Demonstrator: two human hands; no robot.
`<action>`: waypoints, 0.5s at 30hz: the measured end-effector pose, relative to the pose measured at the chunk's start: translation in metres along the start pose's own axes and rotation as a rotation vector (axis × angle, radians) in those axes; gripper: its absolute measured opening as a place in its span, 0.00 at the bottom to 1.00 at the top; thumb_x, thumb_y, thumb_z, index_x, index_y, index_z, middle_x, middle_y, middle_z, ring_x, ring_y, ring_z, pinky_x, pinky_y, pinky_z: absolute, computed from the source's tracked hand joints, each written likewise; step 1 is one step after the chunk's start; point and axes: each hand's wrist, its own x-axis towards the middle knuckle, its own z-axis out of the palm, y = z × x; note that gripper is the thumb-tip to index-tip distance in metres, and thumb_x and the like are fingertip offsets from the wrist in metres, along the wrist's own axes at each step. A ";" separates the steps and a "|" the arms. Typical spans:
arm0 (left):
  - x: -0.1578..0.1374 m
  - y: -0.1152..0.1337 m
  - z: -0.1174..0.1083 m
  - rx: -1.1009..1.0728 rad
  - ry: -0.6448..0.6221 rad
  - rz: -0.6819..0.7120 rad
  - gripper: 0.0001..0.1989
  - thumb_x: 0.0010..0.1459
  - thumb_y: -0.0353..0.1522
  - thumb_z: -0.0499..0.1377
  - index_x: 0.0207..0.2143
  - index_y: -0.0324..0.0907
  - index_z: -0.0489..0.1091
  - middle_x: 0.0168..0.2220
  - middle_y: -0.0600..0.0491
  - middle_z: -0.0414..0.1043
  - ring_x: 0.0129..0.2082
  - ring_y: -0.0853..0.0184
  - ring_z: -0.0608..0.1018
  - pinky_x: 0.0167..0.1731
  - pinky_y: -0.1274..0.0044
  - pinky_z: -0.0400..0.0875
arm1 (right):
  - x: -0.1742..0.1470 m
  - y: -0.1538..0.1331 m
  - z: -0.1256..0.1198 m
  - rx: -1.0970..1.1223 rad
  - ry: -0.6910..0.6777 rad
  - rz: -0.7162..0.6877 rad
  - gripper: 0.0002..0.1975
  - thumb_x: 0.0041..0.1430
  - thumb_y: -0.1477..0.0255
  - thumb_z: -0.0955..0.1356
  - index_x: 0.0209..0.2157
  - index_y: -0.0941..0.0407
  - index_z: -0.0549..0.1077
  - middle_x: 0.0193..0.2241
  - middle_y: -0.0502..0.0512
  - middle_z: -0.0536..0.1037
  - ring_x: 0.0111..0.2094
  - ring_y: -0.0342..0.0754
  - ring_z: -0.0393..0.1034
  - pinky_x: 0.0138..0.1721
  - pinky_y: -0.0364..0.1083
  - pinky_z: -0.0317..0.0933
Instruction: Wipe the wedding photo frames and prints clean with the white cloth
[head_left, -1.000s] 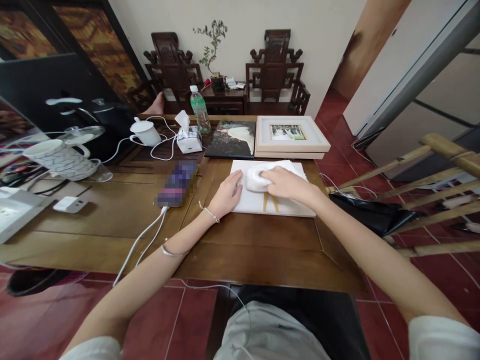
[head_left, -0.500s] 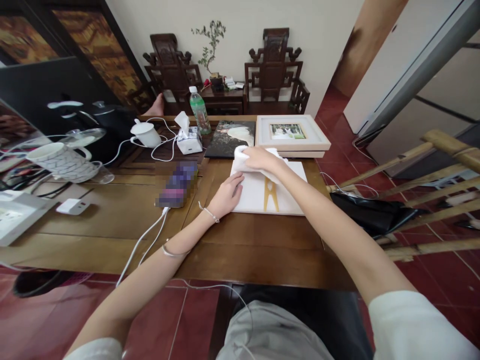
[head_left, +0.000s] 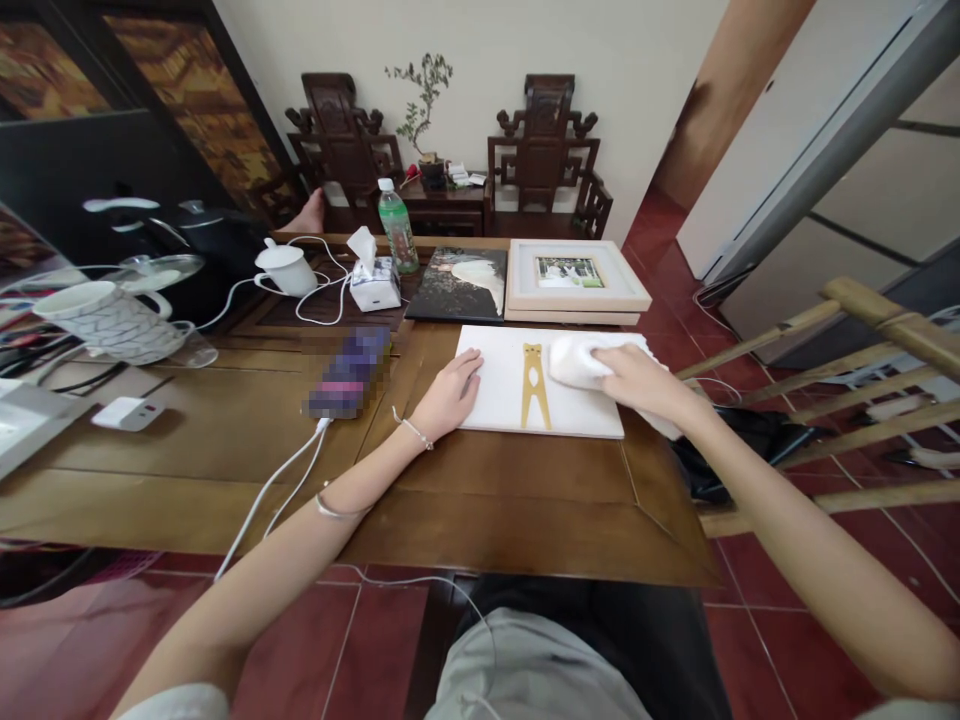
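A white board (head_left: 495,395) lies flat on the wooden table, with a yellow cat-shaped stand piece (head_left: 533,385) upright in the view at its middle. My left hand (head_left: 452,390) rests on the board's left edge, fingers stretched out and holding nothing. On the right side of the board, my right hand (head_left: 637,378) is closed around a white cloth (head_left: 577,361), which is bunched up against the surface. Part of the cloth hangs past the board's right side. The palm of my right hand is hidden.
Behind the board lie a framed photo (head_left: 626,272) and a dark picture panel (head_left: 439,290). A tissue box (head_left: 376,288), green bottle (head_left: 397,230) and lidded white cup (head_left: 287,268) stand further left. A phone (head_left: 351,372) with its cable lies nearer. A bamboo rack (head_left: 772,370) stands at right.
My right hand has moved with the cloth from the board's far left corner to its right side, uncovering the yellow piece's top. My left hand stays at the left edge.
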 end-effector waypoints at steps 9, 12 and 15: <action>0.001 0.000 0.000 -0.008 0.001 -0.007 0.18 0.63 0.30 0.48 0.50 0.31 0.70 0.56 0.38 0.68 0.59 0.55 0.68 0.61 0.61 0.61 | -0.064 -0.027 -0.006 0.029 -0.136 -0.115 0.17 0.47 0.82 0.60 0.36 0.58 0.73 0.34 0.60 0.75 0.39 0.54 0.68 0.40 0.46 0.58; 0.001 0.000 0.000 0.003 0.000 -0.015 0.19 0.62 0.30 0.47 0.50 0.31 0.70 0.56 0.38 0.68 0.59 0.57 0.68 0.61 0.63 0.60 | -0.028 -0.011 -0.005 0.041 -0.097 -0.064 0.17 0.46 0.81 0.60 0.36 0.58 0.73 0.34 0.60 0.76 0.39 0.55 0.68 0.38 0.46 0.57; 0.000 0.001 -0.001 0.006 -0.002 -0.015 0.19 0.62 0.30 0.48 0.50 0.32 0.69 0.56 0.39 0.68 0.59 0.57 0.68 0.61 0.63 0.60 | 0.018 0.009 -0.004 0.058 -0.051 -0.035 0.14 0.46 0.80 0.60 0.34 0.59 0.73 0.35 0.61 0.76 0.38 0.56 0.68 0.37 0.47 0.57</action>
